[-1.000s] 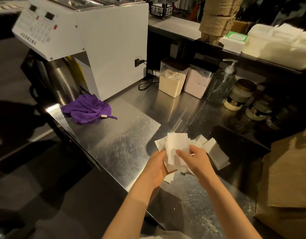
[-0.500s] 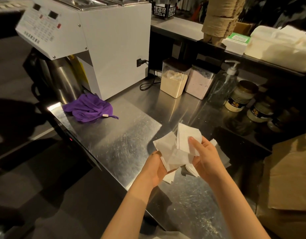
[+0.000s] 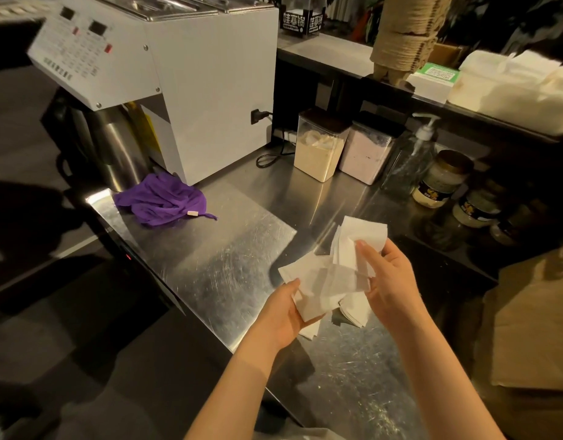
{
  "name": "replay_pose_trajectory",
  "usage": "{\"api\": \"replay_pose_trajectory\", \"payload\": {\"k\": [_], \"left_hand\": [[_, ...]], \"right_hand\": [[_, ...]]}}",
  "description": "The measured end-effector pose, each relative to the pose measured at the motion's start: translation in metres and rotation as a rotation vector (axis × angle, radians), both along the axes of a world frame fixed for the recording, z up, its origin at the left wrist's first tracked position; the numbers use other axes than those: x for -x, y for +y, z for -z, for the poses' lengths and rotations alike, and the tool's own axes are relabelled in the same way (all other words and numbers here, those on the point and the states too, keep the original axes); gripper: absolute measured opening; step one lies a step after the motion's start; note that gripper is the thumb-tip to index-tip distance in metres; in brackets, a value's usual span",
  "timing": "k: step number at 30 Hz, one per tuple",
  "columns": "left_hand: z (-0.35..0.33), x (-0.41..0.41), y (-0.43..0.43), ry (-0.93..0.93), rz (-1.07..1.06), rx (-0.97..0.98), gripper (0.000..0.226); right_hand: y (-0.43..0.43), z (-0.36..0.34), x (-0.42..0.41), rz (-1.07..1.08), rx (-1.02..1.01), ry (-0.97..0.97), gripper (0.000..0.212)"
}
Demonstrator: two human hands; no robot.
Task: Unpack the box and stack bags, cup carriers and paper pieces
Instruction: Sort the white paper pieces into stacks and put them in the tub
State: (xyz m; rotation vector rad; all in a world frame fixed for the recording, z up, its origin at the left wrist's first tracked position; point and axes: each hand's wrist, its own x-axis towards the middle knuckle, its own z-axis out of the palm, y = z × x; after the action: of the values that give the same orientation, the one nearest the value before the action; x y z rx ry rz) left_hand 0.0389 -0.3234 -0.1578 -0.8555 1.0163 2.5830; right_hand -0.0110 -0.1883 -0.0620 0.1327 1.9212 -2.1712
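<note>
Several white paper pieces (image 3: 321, 281) are bunched between my two hands just above the steel counter (image 3: 216, 258). My left hand (image 3: 281, 315) grips the lower left part of the bunch from below. My right hand (image 3: 386, 277) pinches a small stack of the pieces (image 3: 359, 239) and holds it up and to the right of the rest. A few pieces (image 3: 354, 309) hang beneath my right hand. Brown paper bags (image 3: 537, 315) lie at the right edge. A tall stack of cup carriers (image 3: 404, 33) stands on the upper shelf.
A white machine (image 3: 178, 74) stands at the back left with a purple cloth (image 3: 163, 201) in front of it. Two powder containers (image 3: 343, 147), a pump bottle (image 3: 413, 157) and jars (image 3: 445, 179) line the back. The counter's edge runs diagonally on the left.
My right hand has lifted a small stack of pieces up and to the right, away from those in my left hand. The loose pieces on the counter have been gathered in.
</note>
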Motion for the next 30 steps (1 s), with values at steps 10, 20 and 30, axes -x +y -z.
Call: {"api": "replay_pose_trajectory", "payload": {"k": [10, 20, 30], "left_hand": [[-0.016, 0.007, 0.001, 0.103, 0.015, 0.132, 0.026], [-0.02, -0.001, 0.003, 0.185, 0.309, 0.09, 0.048], [-0.016, -0.004, 0.005, 0.338, 0.499, 0.241, 0.078]], "right_hand": [[-0.001, -0.007, 0.005, -0.026, -0.071, 0.066, 0.025], [0.001, 0.008, 0.011, 0.025, -0.191, 0.03, 0.017], [0.002, 0.012, 0.006, 0.011, -0.334, 0.129, 0.016]]}}
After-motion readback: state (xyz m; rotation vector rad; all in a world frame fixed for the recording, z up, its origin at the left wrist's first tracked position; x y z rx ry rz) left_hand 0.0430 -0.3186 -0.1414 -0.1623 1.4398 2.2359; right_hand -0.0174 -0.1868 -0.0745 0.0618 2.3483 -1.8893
